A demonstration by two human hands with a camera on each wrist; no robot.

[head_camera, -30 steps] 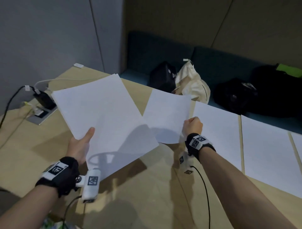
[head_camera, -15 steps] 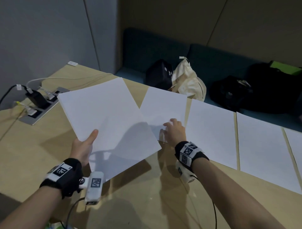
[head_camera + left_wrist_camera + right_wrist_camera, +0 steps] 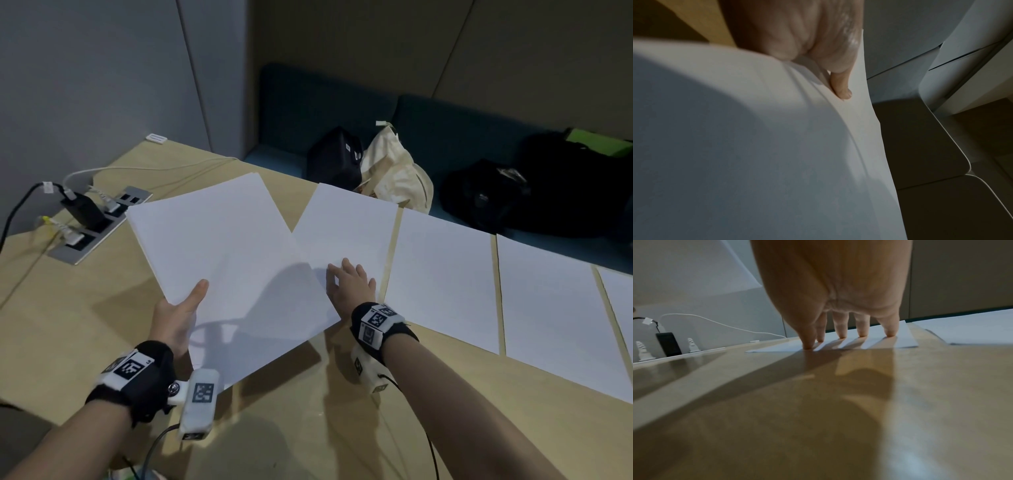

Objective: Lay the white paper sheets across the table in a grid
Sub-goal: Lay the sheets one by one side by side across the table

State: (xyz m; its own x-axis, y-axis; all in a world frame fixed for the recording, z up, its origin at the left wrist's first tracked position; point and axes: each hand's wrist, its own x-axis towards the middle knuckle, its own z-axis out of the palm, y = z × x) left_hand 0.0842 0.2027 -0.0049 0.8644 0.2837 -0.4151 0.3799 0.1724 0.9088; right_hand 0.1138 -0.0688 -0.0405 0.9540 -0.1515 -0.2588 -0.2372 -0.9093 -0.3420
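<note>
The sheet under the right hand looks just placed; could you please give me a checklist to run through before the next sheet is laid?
1. Right hand fingers straight, tips pressing the sheet flat on the table: ok.
2. Sheet lined up with its neighbour, a narrow gap between them: ok.
3. Left hand grips the stack, thumb on top: ok.
4. Stack held clear of the table: ok.
5. Bare table left of the sheet for the next one: cannot tell, the stack hides it.
6. Cables and power strip clear of the row: ok.
</note>
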